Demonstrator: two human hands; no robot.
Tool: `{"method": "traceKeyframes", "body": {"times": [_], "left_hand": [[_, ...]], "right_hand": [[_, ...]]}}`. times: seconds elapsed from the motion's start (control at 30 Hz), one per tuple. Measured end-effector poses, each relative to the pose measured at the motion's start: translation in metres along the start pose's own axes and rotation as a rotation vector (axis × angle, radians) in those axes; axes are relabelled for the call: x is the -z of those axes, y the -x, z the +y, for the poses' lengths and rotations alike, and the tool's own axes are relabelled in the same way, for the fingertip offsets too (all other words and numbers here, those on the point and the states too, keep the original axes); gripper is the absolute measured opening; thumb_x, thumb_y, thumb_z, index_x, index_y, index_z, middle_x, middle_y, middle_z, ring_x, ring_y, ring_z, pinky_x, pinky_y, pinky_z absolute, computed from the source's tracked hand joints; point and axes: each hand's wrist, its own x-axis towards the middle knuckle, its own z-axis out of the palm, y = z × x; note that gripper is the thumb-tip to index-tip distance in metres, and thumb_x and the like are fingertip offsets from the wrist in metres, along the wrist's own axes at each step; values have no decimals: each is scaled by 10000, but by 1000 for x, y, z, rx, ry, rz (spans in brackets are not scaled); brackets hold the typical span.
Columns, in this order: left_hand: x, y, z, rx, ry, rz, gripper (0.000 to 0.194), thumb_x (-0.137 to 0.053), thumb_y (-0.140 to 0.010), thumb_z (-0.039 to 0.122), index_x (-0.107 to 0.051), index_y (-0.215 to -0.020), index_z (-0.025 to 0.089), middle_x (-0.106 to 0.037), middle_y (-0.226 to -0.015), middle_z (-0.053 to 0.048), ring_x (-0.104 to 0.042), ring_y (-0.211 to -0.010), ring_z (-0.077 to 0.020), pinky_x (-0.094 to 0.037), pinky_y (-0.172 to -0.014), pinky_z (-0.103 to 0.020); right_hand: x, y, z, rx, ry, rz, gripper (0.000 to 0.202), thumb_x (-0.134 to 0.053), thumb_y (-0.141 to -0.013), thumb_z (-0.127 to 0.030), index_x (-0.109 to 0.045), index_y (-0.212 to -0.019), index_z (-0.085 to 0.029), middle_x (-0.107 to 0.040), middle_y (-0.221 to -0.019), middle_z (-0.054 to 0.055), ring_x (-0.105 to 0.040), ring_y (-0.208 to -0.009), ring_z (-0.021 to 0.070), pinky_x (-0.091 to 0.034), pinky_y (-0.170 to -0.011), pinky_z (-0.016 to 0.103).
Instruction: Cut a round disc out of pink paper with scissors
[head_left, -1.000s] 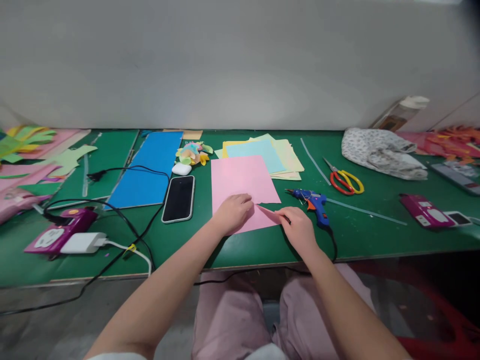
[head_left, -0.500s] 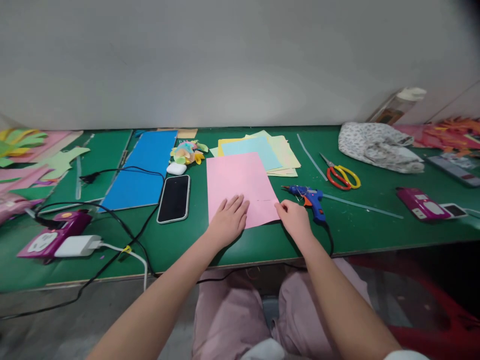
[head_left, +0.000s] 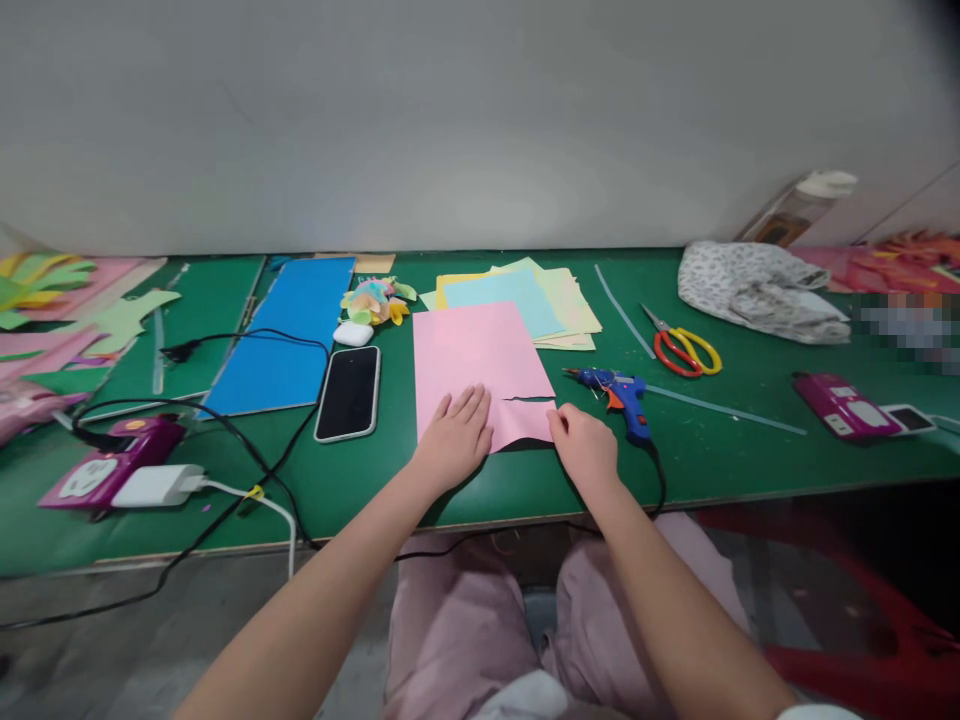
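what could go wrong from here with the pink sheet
The slit in the pink sheet could run crooked: its edge already looks uneven, and the right hand grips the loose strip below it while the left hand presses the sheet flat. The right hand might also bump the glue gun close beside it, whose nozzle points toward the sheet; whether it's hot can't be seen.

One camera, worn on the head, looks forward and down from above the lap (head_left: 459,625) at six o'clock, over the near left hand (head_left: 456,440) and right hand (head_left: 586,447), across the table (head_left: 750,462) to the wall (head_left: 480,130) at twelve.
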Motion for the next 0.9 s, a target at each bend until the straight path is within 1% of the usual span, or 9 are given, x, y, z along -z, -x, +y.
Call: {"method": "traceKeyframes", "body": {"times": [0.13,0.23,0.43,0.53,0.73,0.9], "left_hand": [[1,-1,0,2,5,-9,531,-352,-1014,268,-451,-1497,71,-434,-1573,-187,-422,-1473,-295,-338,-1209,-535],[2,-1,0,-1,7,-11,534,-351,-1019,275,-446,-1499,63,-435,-1573,-192,-421,-1474,-296,-338,-1210,-527],[3,-1,1,-13,4,-2,510,-333,-1031,288,-482,-1488,116,-442,-1577,-168,-430,-1468,-302,-356,-1192,-544],[4,0,2,-9,2,12,511,-317,-1033,279,-481,-1489,117,-446,-1576,-168,-429,-1470,-291,-352,-1195,-535],[5,0,2,-5,-1,15,514,-322,-1032,283,-479,-1493,119,-447,-1577,-167,-432,-1468,-292,-352,-1195,-529],[5,0,2,-2,2,16,510,-337,-1029,284,-478,-1493,124,-441,-1582,-164,-433,-1468,-288,-353,-1196,-520]], "right_hand": [[1,7,-4,-14,66,-29,267,-569,-985,-267,-697,-770,-174,-734,-740,71,-566,-586,156,-151,-537,286],[1,10,-5,-7,95,-31,284,-552,-995,-280,-695,-772,-178,-744,-752,75,-591,-615,167,-152,-534,288],[-4,16,-5,50,129,5,270,-564,-983,-268,-701,-769,-174,-761,-773,81,-631,-690,185,-180,-540,292],[-7,22,-7,96,145,34,262,-570,-965,-238,-706,-751,-170,-756,-745,81,-638,-702,192,-194,-558,304],[-12,33,-14,196,163,66,257,-602,-924,-212,-719,-697,-176,-740,-660,72,-630,-651,192,-231,-586,321],[-14,37,-17,238,164,90,258,-604,-910,-196,-721,-681,-171,-732,-636,74,-624,-633,196,-243,-597,325]]}}
